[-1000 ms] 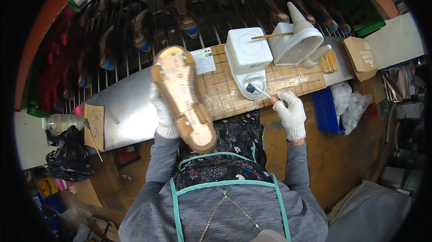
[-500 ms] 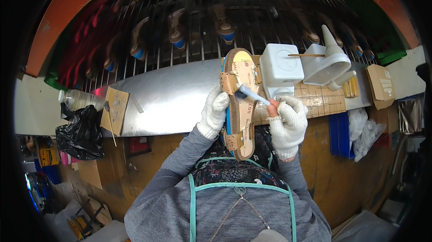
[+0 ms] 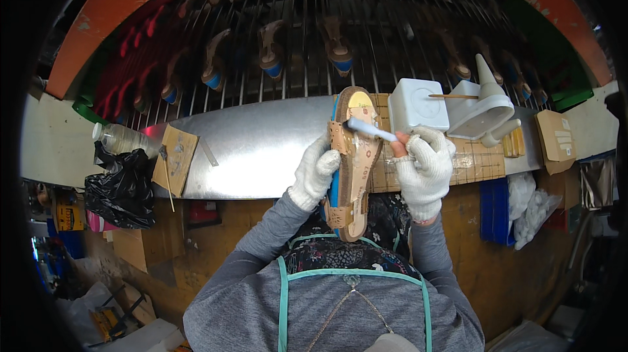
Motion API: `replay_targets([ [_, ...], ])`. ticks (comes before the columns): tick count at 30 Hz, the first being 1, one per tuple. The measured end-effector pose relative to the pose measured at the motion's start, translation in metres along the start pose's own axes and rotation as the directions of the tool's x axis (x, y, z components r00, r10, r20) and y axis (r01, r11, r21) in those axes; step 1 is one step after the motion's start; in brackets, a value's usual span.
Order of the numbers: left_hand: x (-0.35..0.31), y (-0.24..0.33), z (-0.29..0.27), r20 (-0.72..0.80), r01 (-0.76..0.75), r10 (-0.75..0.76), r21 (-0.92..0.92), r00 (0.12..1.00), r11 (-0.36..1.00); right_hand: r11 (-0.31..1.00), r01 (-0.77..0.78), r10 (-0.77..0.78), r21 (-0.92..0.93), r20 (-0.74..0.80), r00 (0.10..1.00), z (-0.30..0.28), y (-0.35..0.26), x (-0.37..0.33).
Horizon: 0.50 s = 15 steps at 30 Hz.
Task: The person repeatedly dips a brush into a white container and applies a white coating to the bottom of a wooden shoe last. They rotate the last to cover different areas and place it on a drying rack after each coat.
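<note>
Head view: left hand [image 3: 315, 172], in a white knit glove, gripped the sandal [image 3: 358, 169] by its left edge, thumb on the near side of the far strap. Sandal was held lengthwise in front of the apron [image 3: 337, 247], pale flat face up to the camera, yellow patch at the far end, tan perforated straps at the left edge, blue showing along that side. Far part overlapped the bench [image 3: 261, 162] in view, near end overlapped the apron.

Right hand [image 3: 424, 172], same glove type with bare fingertips out, was pinching the white handle of a brush [image 3: 374, 131]. Brush lay across the far half of the sandal, dark tip at the far-left strap. Tip was small and blurred, couldn't tell if it touched.

On the bench, right of the sandal: white square container [image 3: 418, 105], thin wooden stick [image 3: 453, 96] running from its top to a second white container [image 3: 477, 122] with a cone spout; then yellow blocks [image 3: 515, 140] and a cardboard box [image 3: 556, 137]. Left side: metal strip [image 3: 208, 153], cardboard sheet [image 3: 182, 156], clear plastic jar [image 3: 121, 139], black plastic bag [image 3: 123, 192]. Blue bin [image 3: 495, 213] hung below the bench's front edge at right, clear plastic bags [image 3: 536, 218] beside it. Beyond the bench: rack of metal rods [image 3: 250, 93] carrying rows of shoes [image 3: 271, 48].
</note>
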<state>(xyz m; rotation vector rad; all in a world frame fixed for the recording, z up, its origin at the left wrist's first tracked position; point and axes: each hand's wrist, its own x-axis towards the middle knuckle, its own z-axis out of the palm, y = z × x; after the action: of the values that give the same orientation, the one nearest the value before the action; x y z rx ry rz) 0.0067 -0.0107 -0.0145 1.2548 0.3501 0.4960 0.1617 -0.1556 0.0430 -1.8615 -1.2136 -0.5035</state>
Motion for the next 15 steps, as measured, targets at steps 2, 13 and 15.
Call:
replay_targets([
  [2,0.003,-0.005,-0.005,0.013,-0.019,0.019,-0.041,1.000,0.999,0.999,0.014,-0.016,0.039,0.044,0.999,-0.003,0.003,0.001],
  [13,0.027,0.001,0.000,0.077,0.059,-0.038,-0.284,0.996,0.957,0.991,-0.119,0.113,0.069,0.079,0.990,-0.014,0.011,0.004],
  [15,0.028,0.007,0.004,0.031,0.031,-0.024,-0.240,0.999,0.970,0.980,-0.140,0.126,0.143,0.104,0.987,-0.017,0.006,-0.002],
])
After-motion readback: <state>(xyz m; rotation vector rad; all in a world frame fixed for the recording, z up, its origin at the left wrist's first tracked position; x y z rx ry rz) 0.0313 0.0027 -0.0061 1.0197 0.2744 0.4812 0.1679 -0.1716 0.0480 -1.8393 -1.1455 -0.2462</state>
